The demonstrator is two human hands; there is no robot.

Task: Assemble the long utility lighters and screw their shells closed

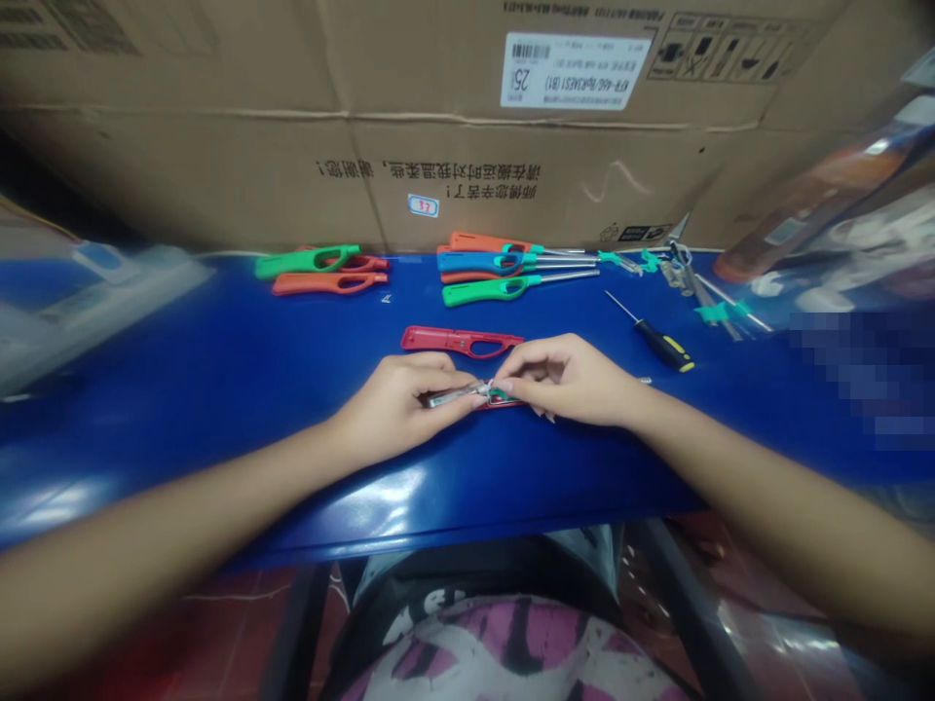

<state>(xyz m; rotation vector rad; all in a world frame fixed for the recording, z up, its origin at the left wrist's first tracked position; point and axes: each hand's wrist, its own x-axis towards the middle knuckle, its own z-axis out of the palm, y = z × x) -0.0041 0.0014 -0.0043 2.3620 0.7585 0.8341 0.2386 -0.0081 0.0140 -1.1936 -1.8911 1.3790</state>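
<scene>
Just above the table's front half, my left hand (398,404) is closed around a clear lighter fuel tank (449,396), thumb and fingers pinching its right end. My right hand (577,380) meets it there, its fingertips pinched on a small green lighter trigger (501,395). Part of a red lighter shell (504,404) shows beneath the fingertips, mostly covered by the right hand. A metal rod end (644,381) sticks out past the right wrist. Right behind my hands lies another red lighter shell half (438,339), its inner side facing up.
Gas lighters with metal tubes (478,291) lie at the back centre, with green and orange handle shells (314,283) left of them. A screwdriver (661,346) and a heap of lighter parts (683,273) lie to the right. A cardboard box (255,175) stands behind the blue table (219,389).
</scene>
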